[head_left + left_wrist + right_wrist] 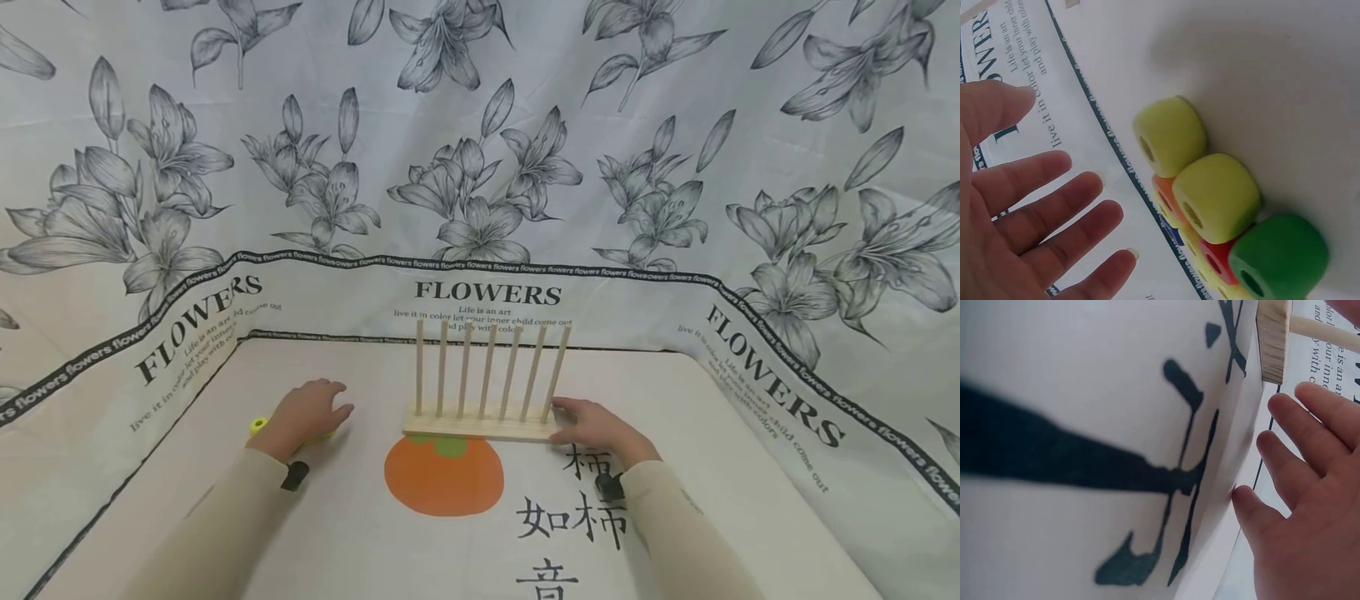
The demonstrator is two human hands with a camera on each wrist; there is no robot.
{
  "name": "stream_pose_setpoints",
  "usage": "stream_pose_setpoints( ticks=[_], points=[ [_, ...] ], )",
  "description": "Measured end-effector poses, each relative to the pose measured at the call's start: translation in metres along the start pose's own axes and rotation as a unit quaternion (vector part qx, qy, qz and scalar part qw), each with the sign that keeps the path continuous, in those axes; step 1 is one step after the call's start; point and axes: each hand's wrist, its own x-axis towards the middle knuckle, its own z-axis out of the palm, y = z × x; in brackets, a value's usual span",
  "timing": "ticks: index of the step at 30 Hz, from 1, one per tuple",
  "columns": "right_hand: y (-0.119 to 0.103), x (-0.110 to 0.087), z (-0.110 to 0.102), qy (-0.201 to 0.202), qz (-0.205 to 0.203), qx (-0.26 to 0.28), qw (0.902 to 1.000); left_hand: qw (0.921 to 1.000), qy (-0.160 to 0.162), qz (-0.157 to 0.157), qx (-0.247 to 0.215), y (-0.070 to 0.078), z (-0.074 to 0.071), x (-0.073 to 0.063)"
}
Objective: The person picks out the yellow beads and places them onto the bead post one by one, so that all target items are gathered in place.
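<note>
A pale wooden rack with several upright dowels rising from its long base stands near the middle of the table. At its right end is my right hand, thumb and index finger either side of the base's end and the other fingers extended. Whether they touch the wood is unclear. My left hand is held left of the rack, holding nothing, its fingers spread in the left wrist view. Beside it lie chunky beads with holes: two yellow-green beads, a green bead, a red bead, an orange one and several more.
The white tablecloth carries a printed orange persimmon in front of the rack and black written characters to its right. Flower-printed curtains enclose the back and sides. Black straps sit at both wrists.
</note>
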Motion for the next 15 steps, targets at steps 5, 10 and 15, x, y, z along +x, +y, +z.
stream_pose_setpoints(
  ticks=[5,10,15],
  points=[
    [0.001,0.002,0.004,-0.002,-0.007,-0.001,1.0000,0.9996,-0.014,-0.015,-0.020,-0.004,0.001,-0.007],
    [0.002,0.004,0.007,-0.003,-0.006,-0.011,0.9999,0.9991,-0.028,-0.015,-0.027,-0.007,0.003,-0.009],
    [0.002,0.004,0.007,-0.003,-0.008,-0.016,0.9998,0.9989,-0.037,0.005,-0.029,-0.014,0.007,-0.009]
  ],
)
